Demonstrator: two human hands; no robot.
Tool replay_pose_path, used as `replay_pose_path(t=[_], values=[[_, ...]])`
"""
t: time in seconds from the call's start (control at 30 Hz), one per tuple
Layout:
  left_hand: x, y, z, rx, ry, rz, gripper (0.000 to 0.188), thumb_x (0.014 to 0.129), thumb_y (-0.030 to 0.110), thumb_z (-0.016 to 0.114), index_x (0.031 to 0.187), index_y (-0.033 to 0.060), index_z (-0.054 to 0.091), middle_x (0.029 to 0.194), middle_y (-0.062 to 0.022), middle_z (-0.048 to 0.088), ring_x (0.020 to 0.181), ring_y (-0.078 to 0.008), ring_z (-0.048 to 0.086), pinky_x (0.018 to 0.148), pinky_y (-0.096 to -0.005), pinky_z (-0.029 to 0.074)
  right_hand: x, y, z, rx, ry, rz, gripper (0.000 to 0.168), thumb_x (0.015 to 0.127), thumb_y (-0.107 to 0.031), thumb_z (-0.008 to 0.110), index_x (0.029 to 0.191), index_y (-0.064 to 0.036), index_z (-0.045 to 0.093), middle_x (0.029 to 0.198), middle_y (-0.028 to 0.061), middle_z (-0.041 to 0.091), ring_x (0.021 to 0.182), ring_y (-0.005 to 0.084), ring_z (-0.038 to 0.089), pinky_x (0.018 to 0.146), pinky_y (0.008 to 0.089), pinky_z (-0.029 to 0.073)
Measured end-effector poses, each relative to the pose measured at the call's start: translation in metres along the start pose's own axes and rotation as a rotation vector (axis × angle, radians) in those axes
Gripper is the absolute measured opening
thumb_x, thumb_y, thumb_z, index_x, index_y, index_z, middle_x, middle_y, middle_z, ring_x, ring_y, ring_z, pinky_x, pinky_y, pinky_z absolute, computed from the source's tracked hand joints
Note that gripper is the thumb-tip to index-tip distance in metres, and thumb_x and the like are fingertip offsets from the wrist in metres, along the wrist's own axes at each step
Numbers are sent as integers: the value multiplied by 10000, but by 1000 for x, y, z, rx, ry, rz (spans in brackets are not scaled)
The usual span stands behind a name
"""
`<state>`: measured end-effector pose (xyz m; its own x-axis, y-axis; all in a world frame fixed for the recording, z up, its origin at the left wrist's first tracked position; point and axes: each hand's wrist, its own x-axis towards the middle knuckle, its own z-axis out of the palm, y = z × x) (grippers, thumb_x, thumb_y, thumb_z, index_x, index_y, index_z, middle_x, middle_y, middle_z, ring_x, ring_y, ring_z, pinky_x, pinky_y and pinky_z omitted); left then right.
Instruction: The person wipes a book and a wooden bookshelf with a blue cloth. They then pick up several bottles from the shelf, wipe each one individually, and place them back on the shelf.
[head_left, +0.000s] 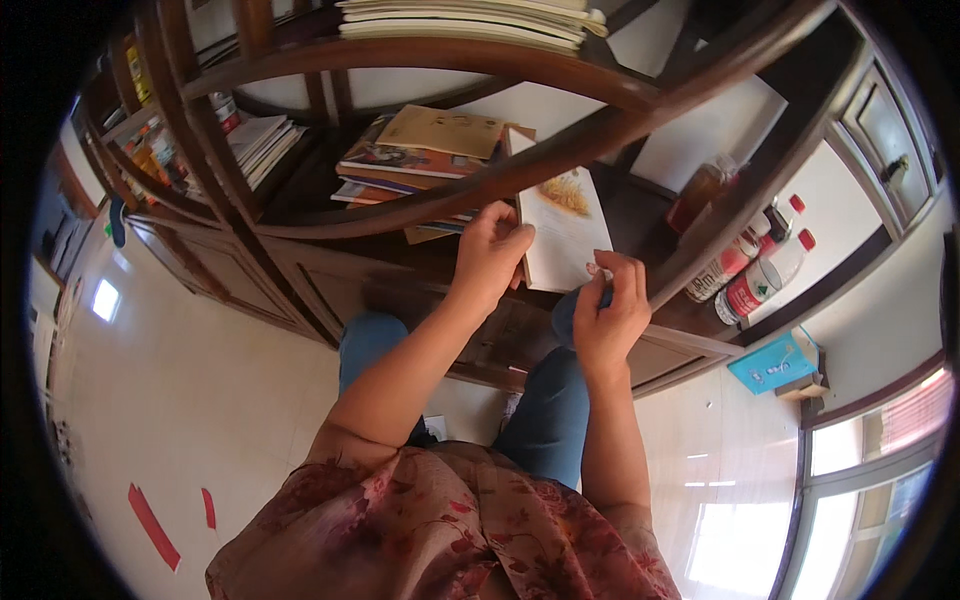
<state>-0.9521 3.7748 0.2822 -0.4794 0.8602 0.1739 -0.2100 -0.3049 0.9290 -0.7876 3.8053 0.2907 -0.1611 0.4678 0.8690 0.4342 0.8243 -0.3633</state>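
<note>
My left hand (491, 251) grips the left edge of a book (564, 225) with a white cover or page, its thumb on top. A golden-brown plant picture and faint lines of print show on the white face. The book lies tilted at the front of a dark wooden shelf (405, 244). By its lower right corner my right hand (615, 311) is curled around a dark blue cloth (568, 319), which hangs beside the palm. Something small, pale and reddish shows at those fingertips; what it is I cannot tell. To the left rises a stack of books (409, 161), topped by a tan booklet (441, 131).
A curved wooden bar (480, 187) crosses in front of the shelf. Plastic bottles (757, 289) with red caps stand at its right end. More papers (465, 19) lie above, others (259, 146) at left. A blue box (776, 364) sits on the floor near red strips (154, 525).
</note>
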Motion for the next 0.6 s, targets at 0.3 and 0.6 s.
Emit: replay_pose_path(t=[0.3, 0.6], values=[[-23, 14, -36, -319, 134, -17, 132, 912, 38, 638, 908, 67, 508, 710, -39, 588, 445, -94, 487, 342, -233, 329, 93, 28, 32, -534, -190, -132, 423, 839, -269, 723, 1203, -67, 647, 1242, 131, 640, 1187, 356, 577, 943, 493, 449], [-46, 29, -38, -320, -131, -78, 235, 964, 193, 660, 1065, 27, 529, 739, -76, 618, 500, -122, 574, 381, -243, 431, -1, 4, -13, -42, -611, -99, 688, 734, 153, 587, 1376, -95, 597, 1369, 211, 600, 1248, 332, 612, 1022, 365, 501]])
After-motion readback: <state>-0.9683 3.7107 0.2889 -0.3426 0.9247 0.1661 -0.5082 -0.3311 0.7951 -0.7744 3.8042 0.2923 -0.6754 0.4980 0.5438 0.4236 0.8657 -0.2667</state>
